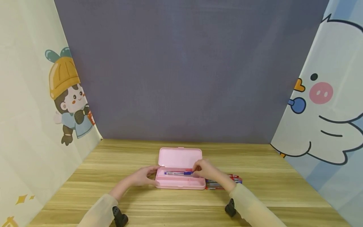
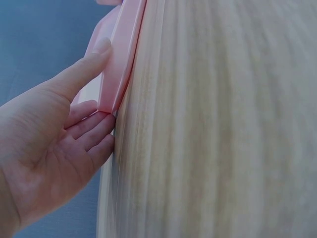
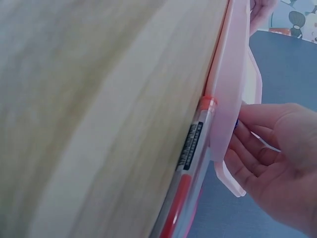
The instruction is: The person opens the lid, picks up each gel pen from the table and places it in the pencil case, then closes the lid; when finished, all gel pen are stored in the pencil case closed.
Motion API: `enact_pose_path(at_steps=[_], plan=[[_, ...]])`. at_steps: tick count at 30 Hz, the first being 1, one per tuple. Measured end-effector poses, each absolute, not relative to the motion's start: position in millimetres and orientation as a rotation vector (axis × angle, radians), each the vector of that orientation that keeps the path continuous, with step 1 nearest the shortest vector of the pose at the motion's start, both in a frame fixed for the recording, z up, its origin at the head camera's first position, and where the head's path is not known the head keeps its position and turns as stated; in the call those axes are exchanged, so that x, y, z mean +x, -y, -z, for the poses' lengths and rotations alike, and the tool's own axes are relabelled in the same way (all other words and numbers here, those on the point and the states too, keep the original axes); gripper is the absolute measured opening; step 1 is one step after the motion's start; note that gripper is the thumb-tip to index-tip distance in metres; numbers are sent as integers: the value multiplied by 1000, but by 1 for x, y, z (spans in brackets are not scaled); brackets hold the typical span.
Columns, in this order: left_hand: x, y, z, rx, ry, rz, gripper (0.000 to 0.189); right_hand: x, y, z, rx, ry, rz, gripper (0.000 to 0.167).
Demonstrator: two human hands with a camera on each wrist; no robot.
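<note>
A pink pencil case (image 1: 180,187) lies with its lid (image 1: 180,157) tipped back. My left hand (image 1: 141,176) holds the case's left end; in the left wrist view its thumb lies on the case wall and its fingertips are against the end. My right hand (image 1: 204,170) pinches the blue end of a clear-barrelled pen (image 1: 177,173) over the case's back compartment. Much of that end is hidden by the fingers; a bit of blue shows between them in the right wrist view. Something red shows behind the pen.
Several pens (image 1: 215,184) with red and blue parts lie right of the case, partly under my right forearm. One red-tipped pen (image 3: 190,144) is close against the case's end. The wooden table (image 1: 170,208) ends at a dark grey panel (image 1: 181,78).
</note>
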State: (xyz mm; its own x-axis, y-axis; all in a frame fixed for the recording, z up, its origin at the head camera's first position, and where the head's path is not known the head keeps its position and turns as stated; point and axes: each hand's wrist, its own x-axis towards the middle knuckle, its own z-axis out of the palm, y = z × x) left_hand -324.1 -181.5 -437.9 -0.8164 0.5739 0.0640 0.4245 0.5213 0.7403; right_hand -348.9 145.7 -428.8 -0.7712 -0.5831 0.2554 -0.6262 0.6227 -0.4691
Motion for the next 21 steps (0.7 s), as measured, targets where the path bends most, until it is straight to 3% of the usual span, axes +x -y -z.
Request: enact_pose_path(at_steps=[21], plan=[[-323, 181, 437, 839, -2566, -1192, 76, -354, -142, 433, 1050, 2722, -796, 6]])
